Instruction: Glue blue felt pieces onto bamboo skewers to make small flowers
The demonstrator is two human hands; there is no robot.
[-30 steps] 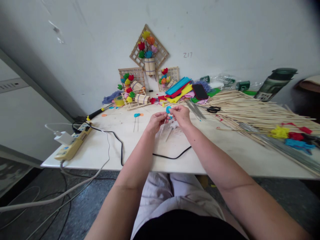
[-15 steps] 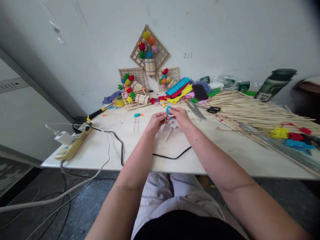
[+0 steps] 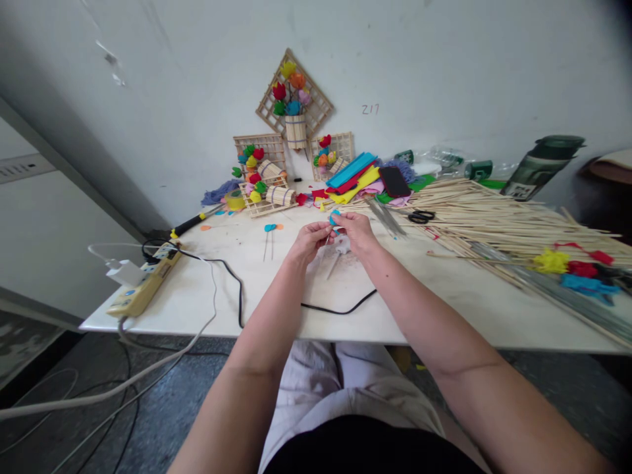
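Both hands meet over the middle of the table. My left hand [image 3: 312, 239] pinches a thin wire stem [image 3: 323, 251], which slants down below the fingers. At the top of the stem is a round blue petal [image 3: 334, 216], pinched by my right hand [image 3: 357, 230]. A second bit of blue shows between the hands, partly hidden by the fingers. To the left, blue petals [image 3: 269, 227] on wire stems lie flat, touching an orange petal [image 3: 280, 226]. Under my hands lies a thin stick [image 3: 334, 265] beside a small whitish lump [image 3: 342, 246].
Lattice panels with coloured flowers [image 3: 295, 99] lean against the wall. Bamboo sticks [image 3: 494, 210], scissors [image 3: 421, 216], a phone [image 3: 394, 182] and folded coloured cloth [image 3: 353, 172] lie to the right. A power strip [image 3: 145, 280], glue gun [image 3: 190, 224] and black cable [image 3: 241, 289] are left.
The fingers of my right hand have shifted slightly over the blue petal, covering more of it. Both hands stay in nearly the same place; the view has moved a little.
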